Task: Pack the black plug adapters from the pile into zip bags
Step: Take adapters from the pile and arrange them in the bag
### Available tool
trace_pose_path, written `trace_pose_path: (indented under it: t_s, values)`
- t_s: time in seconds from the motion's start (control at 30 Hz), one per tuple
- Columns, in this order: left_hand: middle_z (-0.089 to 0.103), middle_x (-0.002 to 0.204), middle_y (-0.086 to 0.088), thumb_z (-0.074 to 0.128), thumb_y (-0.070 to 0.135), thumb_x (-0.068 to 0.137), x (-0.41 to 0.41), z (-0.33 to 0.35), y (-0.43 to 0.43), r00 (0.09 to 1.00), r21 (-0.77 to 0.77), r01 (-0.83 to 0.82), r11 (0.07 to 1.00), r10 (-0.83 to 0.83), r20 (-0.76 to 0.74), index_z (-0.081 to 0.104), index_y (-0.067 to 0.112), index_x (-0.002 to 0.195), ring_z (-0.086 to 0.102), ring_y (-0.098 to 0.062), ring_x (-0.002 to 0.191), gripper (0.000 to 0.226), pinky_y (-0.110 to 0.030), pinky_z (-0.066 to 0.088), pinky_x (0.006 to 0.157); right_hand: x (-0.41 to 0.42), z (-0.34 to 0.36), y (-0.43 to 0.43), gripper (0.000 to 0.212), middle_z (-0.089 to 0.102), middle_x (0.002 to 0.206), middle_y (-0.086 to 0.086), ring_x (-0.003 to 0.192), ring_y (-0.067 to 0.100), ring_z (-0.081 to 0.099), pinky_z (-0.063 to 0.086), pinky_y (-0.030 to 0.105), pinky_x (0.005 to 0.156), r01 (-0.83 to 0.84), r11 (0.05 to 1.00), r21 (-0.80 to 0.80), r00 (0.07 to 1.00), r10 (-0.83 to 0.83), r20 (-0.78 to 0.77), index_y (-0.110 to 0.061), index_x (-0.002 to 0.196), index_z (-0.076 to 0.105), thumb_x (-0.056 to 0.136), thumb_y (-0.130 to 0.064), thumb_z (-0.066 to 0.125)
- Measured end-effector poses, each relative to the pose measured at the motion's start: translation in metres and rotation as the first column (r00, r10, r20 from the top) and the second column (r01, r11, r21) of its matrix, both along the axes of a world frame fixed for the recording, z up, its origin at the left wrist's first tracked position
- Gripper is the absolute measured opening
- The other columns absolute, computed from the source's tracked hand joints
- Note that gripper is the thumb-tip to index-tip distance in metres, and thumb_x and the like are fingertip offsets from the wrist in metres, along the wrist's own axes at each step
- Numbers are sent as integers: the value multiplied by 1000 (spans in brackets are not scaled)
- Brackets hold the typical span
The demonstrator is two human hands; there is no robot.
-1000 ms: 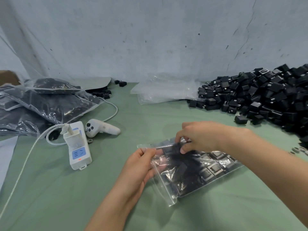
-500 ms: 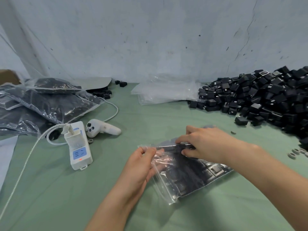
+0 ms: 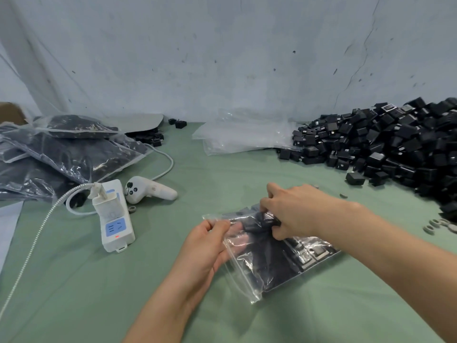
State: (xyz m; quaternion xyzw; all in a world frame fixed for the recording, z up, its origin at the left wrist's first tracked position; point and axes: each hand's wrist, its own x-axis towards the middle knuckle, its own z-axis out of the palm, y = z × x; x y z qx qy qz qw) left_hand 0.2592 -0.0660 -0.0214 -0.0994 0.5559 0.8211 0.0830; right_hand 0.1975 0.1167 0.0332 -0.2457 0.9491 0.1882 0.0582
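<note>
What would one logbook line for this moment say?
step: closing zip bag, likely | left hand: pinches bag corner | right hand: pinches top edge | bag: holds black adapters, on table

Reaches up from the bottom edge with the bare left forearm, left hand (image 3: 206, 246) turned palm inward. Pinches the upper left corner of the zip bag (image 3: 279, 266) between thumb on top and fingers underneath. Brings the bare right arm in from the right edge, right hand (image 3: 299, 211) back-up. Curls the right fingers (image 3: 273, 194) down over the bag's far edge, thumb tucked below, gripping. Holds both hands near each other, not touching.
</note>
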Motion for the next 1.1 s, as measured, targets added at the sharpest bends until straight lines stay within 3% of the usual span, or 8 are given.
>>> trace_pose_path:
  t_s: [0.27, 0.43, 0.53, 0.73, 0.8, 0.93, 1.03, 1.1]
  values:
    - [74, 105, -21, 49, 8, 101, 0, 1, 5, 1000, 67, -13, 998, 13, -2, 57, -11, 118, 74, -32, 92, 26, -34, 62, 74, 2, 14, -5, 43, 45, 122, 4, 95, 31, 64, 46, 36, 68, -7, 999, 41, 1000, 7, -5, -23, 131, 53, 91, -38, 61]
    - [69, 111, -29, 47, 9, 102, 0, 1, 7, 1000, 138, -4, 990, 0, 28, 51, -14, 124, 70, -40, 101, 32, -41, 62, 78, 9, 1, 19, 46, 45, 118, -5, 103, 25, 61, 43, 34, 74, 46, 973, -226, 998, -52, -21, -42, 141, 45, 96, -42, 53]
    - [68, 113, -29, 44, 9, 102, -2, 0, 9, 999, 215, 18, 976, -25, 32, 54, -12, 125, 66, -40, 112, 33, -45, 60, 86, 17, -13, 37, 48, 41, 110, -18, 98, 15, 58, 39, 30, 69, 130, 877, -463, 985, -168, -42, -51, 143, 37, 98, -44, 49]
    - [67, 113, -34, 49, 11, 98, 0, 4, 10, 991, 392, 72, 917, -111, 78, 53, 2, 90, 67, -43, 109, 13, -47, 57, 91, 37, -42, 53, 24, 47, 108, -20, 77, 5, 55, 42, 23, 56, 134, 740, -659, 925, -332, -184, -55, 118, 57, 98, -43, 52]
    - [67, 113, -32, 53, 11, 95, -3, 4, 10, 990, 407, 74, 910, -117, 82, 51, 3, 91, 69, -42, 105, 9, -46, 60, 84, 40, -47, 50, 23, 52, 102, -19, 78, 6, 58, 47, 24, 63, 101, 580, -808, 914, -375, -156, -51, 111, 64, 95, -35, 58]
    - [72, 104, -28, 62, 12, 81, -6, 3, -4, 994, 313, -6, 950, -28, 104, 57, -1, 101, 74, -32, 86, 24, -35, 61, 62, 40, -37, 40, 26, 64, 80, -12, 56, 8, 50, 39, 16, 54, 127, -112, -986, 926, -342, 158, -41, 99, 74, 94, -21, 59]
    - [72, 82, -16, 52, 13, 96, -4, 3, -15, 981, -64, -187, 980, 189, 32, 62, 4, 93, 67, -19, 61, 14, -30, 58, 53, 40, -24, 29, 20, 66, 79, 5, 62, 18, 56, 41, 25, 43, 423, -643, -639, 845, 25, 534, -25, 104, 76, 93, -15, 62]
    - [66, 75, -1, 49, 22, 99, -4, 1, -26, 915, -466, -404, 788, 354, -195, 61, 18, 91, 58, -11, 54, 15, -34, 53, 55, 39, -18, 20, 24, 68, 82, 7, 69, 18, 65, 43, 20, 40, 545, -787, -289, 742, 292, 604, -13, 111, 71, 91, -10, 58]
